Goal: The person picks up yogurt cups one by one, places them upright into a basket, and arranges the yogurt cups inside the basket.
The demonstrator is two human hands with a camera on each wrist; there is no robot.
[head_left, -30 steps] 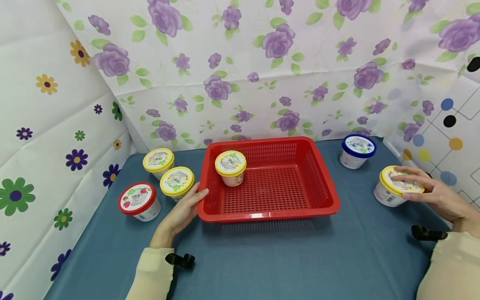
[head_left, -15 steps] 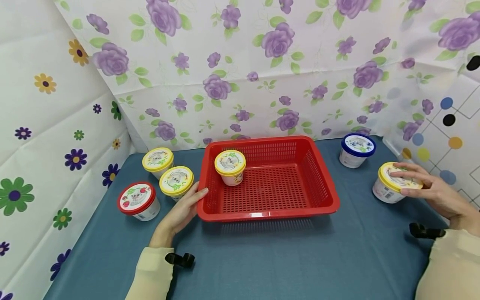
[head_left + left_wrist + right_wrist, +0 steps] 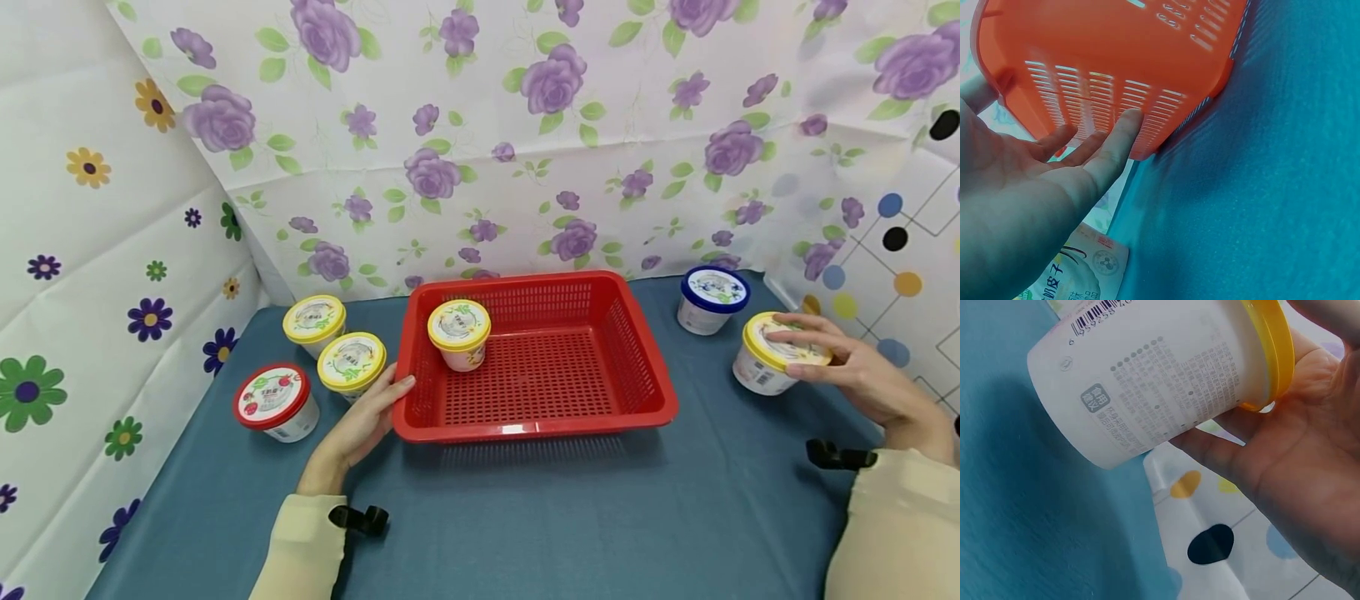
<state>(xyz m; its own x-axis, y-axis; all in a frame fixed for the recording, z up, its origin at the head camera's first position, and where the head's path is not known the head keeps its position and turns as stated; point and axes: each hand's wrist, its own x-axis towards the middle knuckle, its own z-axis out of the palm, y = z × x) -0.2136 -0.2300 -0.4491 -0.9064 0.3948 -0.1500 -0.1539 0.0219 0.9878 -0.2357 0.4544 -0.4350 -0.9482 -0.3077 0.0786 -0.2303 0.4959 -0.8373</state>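
Cloth-covered counter (image 3: 517, 525): our right hand (image 3: 870, 373), fingers pinching a yellow-lidded tub (image 3: 765, 360), has brought it nearer the red basket (image 3: 558, 427), gripped by fingers of our left hand (image 3: 362, 427).

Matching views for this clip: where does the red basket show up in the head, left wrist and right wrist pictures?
Head: the red basket sits near the centre, the left hand at its left end.
Left wrist: upper left, cut off by the top edge, its slotted wall by the fingers.
Right wrist: not in it.
Shared landmark: the blue cloth, visible in all three views.
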